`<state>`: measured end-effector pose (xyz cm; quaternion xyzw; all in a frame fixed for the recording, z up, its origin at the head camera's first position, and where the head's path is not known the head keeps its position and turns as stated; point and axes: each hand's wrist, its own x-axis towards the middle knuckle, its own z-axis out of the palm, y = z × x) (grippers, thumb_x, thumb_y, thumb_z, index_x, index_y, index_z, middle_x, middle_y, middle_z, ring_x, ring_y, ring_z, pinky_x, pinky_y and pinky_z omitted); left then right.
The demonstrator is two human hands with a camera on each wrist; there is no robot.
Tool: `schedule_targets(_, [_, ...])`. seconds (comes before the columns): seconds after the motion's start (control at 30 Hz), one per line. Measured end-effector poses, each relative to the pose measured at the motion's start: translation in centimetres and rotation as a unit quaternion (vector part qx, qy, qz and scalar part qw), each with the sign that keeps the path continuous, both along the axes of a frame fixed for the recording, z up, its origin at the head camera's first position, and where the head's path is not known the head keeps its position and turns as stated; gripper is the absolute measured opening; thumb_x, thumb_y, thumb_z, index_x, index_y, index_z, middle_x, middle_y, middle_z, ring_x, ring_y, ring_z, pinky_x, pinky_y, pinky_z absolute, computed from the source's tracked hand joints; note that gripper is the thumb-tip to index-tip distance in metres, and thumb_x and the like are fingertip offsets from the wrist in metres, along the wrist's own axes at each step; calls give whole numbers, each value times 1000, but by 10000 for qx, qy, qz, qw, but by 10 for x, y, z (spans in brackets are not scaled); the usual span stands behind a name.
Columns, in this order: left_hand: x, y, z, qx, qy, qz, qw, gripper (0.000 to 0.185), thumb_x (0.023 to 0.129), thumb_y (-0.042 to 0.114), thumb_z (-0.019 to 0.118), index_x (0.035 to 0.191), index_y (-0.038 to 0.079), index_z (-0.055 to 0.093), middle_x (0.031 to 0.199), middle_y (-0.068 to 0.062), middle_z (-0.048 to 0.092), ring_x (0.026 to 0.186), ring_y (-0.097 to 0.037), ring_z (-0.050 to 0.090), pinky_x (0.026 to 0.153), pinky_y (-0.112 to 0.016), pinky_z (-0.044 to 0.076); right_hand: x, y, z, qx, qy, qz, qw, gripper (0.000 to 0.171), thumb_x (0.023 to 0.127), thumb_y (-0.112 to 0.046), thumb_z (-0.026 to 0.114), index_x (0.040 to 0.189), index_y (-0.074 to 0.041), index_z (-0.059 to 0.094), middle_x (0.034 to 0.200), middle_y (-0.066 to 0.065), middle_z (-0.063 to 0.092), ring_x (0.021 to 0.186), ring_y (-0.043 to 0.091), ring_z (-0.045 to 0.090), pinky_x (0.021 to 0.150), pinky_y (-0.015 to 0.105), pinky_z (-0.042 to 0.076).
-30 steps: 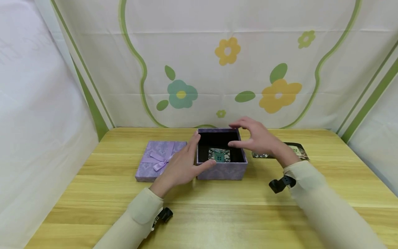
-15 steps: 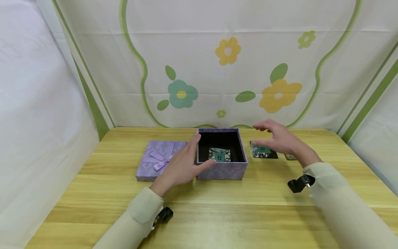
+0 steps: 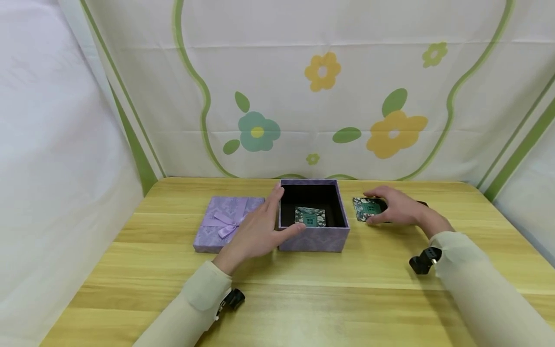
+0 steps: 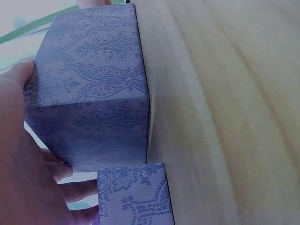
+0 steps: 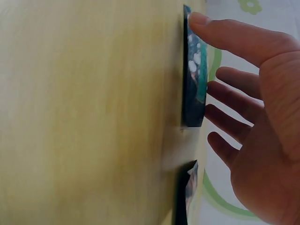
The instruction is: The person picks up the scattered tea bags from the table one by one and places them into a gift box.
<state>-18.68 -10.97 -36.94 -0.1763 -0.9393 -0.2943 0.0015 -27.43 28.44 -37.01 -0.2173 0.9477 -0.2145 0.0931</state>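
Observation:
A lidless purple patterned box (image 3: 310, 239) with a black inside stands on the wooden table. My left hand (image 3: 256, 233) lies against its left side, fingers fairly straight, thumb over the front rim. The left wrist view shows the hand at the box (image 4: 89, 61) too. Inside lies a small flat packet (image 3: 310, 217) with a dark floral print and green panel. Right of the box, my right hand (image 3: 401, 207) arches over a similar flat packet (image 3: 366, 208), thumb at its near edge, fingers at the far side. In the right wrist view the thumb touches that packet (image 5: 193, 70).
A purple lid (image 3: 212, 224) with a ribbon bow lies left of the box, partly behind my left hand. Another dark flat piece (image 3: 422, 203) shows beyond my right hand, mostly hidden. A white curtain (image 3: 282, 86) printed with flowers hangs behind the table (image 3: 303, 289).
My right hand has moved right, away from over the box, and come down onto the packet beside it. The left hand keeps its place at the box. The head view has shifted slightly.

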Motion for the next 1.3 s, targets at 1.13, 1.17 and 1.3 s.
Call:
schedule_targets(1.13, [4,0,3,-20,-14,7,10000,110,89,92,46,172,35,1,180,17,-1,138,-34,61,85,-47,57,1,5,1,563,165,256,9979,85,85,-48,88,148,1,60,148,28,51,127,44,57,101,59,49])
schedule_targets(1.17, [4,0,3,-17,-7,10,10000,110,89,92,46,172,35,1,180,17,-1,137,-34,62,85,-47,57,0,5,2,546,144,245,9981,85,85,-48,88,148,0,60,148,27,50,127,44,56,101,59,48])
schedule_targets(1.3, [4,1,3,-21,3,15,10000,110,89,92,46,172,35,1,180,17,0,138,-33,61,86,-48,57,0,6,1,438,85,208,9988,83,84,-47,89,147,0,61,148,27,50,124,42,56,100,58,48])
